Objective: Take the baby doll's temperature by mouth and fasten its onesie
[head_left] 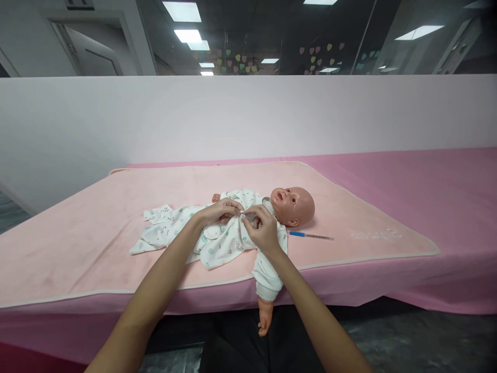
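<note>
Baby doll [293,206] is on its back on the table, head to my right as I look over the person's shoulder, face up. White printed top [223,251] on it, front flap loose toward the near side. Left hand [221,210] and right hand [262,228] meet at chest level, fingertips almost touching. Both pinching the top's front edge, thumb against forefinger; small light bit between them, can't tell if snap or tie. Doll's near arm [265,311] hangs over the table edge, white sleeve on, small hand bare. Printed trousers [159,230] stretch left, leg ends flat. Thin blue-ended stick [310,235] lies just beside the head, near side; pen or thermometer, can't tell. All of it sits on a peach blanket [89,233] with pale edging, over a pink cover [446,191]. Behind: white partition [248,116], dark glass above, heart stickers [238,63], lit ceiling panels [181,11].
</note>
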